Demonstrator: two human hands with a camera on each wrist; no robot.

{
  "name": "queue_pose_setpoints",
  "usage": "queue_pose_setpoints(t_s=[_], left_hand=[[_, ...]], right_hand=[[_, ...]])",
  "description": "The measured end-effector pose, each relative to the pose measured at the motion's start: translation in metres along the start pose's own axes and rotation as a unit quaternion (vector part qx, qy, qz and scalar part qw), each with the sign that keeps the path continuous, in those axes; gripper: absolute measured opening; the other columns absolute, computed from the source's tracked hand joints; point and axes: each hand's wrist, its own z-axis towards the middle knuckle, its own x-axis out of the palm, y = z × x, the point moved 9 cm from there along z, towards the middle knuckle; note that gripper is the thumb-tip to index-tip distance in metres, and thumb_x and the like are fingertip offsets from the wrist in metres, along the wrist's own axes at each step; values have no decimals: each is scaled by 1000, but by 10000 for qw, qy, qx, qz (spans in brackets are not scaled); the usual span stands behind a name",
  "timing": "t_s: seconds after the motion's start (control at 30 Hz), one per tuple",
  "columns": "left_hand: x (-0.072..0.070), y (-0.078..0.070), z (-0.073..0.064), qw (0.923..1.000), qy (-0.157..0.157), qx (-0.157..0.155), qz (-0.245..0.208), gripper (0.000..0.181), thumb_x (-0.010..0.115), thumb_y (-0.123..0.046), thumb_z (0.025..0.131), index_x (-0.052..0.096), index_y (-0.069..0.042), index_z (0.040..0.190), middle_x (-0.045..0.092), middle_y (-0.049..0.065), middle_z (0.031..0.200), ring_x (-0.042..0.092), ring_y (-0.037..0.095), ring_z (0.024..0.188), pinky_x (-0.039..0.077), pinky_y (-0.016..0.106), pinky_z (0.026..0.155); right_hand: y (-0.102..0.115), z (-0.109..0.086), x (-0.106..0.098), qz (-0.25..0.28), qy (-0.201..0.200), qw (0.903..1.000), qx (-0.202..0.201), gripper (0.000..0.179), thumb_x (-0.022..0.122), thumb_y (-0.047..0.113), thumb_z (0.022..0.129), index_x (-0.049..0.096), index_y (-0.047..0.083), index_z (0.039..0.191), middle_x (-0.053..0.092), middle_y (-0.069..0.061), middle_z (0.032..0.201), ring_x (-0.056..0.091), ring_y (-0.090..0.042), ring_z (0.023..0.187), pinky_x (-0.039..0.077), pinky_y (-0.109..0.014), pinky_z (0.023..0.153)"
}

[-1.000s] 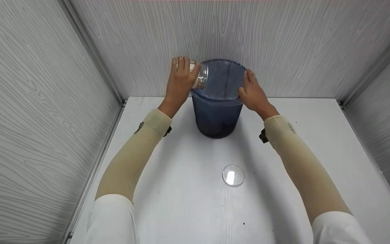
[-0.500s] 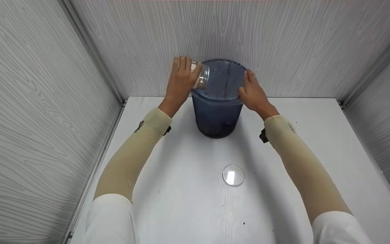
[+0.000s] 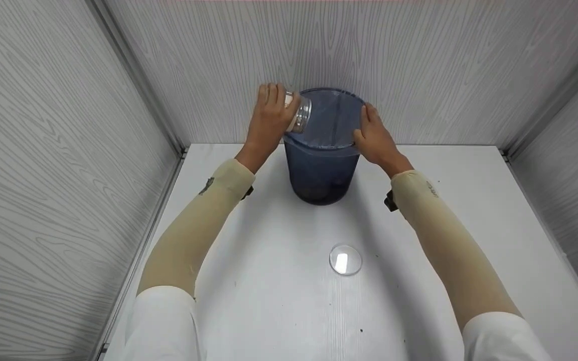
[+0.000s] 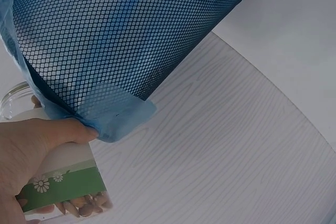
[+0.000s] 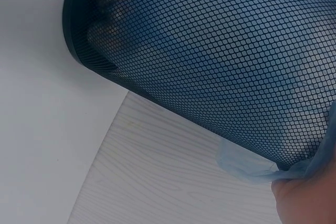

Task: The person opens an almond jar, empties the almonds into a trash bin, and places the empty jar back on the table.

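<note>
My left hand (image 3: 269, 120) grips a clear jar (image 3: 302, 115), tipped sideways with its mouth over the left rim of a dark mesh waste bin (image 3: 321, 175). In the left wrist view, nuts in shells (image 4: 84, 205) show inside the jar below its green-and-white label (image 4: 63, 187), and the left thumb lies along the bin's rim. A thin blue bag (image 4: 123, 119) lines the bin and folds out over the edge. Opposite, my right hand (image 3: 377, 140) pinches the bin's right rim and the bag (image 5: 247, 163) there.
On the white table (image 3: 279, 301) lies a round clear lid (image 3: 345, 259), nearer to the person than the bin. Grey wood-grain panels stand at the back (image 3: 419, 65) and on both sides. Some dark specks dot the tabletop.
My left hand has shifted slightly to the right, taking the jar a little further over the bin's opening. The right hand, bin and lid stay in place.
</note>
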Motion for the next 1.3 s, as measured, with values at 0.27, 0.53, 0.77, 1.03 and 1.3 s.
queue_pose_setpoints(t_s=[0.27, 0.53, 0.77, 1.03, 1.3], left_hand=[[-2, -1, 0, 9999, -115, 42, 91, 45, 58, 2, 97, 50, -13, 139, 57, 24, 132, 54, 38, 123, 38, 50, 107], [-4, -1, 0, 9996, -245, 43, 143, 42, 59, 0, 97, 53, -14, 136, 58, 23, 130, 55, 37, 122, 40, 49, 106], [-3, -5, 1, 9997, -172, 190, -29, 46, 60, 4, 95, 51, -11, 138, 58, 25, 132, 54, 39, 124, 39, 50, 108], [-8, -7, 2, 9974, -478, 265, 461, 41, 51, 5, 99, 53, -16, 135, 60, 20, 126, 56, 35, 118, 40, 49, 106], [-9, -11, 0, 9950, -607, 412, 683, 39, 47, 6, 100, 54, -15, 132, 61, 19, 123, 57, 34, 115, 41, 48, 104]], right_hand=[[0, 1, 0, 17, -30, 10000, 15, 71, 24, 30, 103, 0, -6, 158, -3, -21, 168, -5, -31, 155, 7, -45, 124], [1, 2, 0, 6, -153, 9999, -79, 72, 27, 29, 101, 3, -8, 158, 0, -23, 167, 0, -31, 155, 9, -45, 124], [0, 1, 0, 65, -113, 9999, -41, 71, 25, 28, 101, 2, -7, 158, -2, -22, 168, 0, -30, 155, 10, -46, 124], [1, 0, -1, 58, -107, 9999, -101, 70, 25, 29, 103, 1, -7, 158, -3, -23, 167, 0, -32, 155, 10, -47, 124], [1, 2, 2, 39, -127, 9998, -120, 70, 26, 29, 103, 3, -7, 158, -1, -23, 167, 0, -31, 155, 9, -46, 124]])
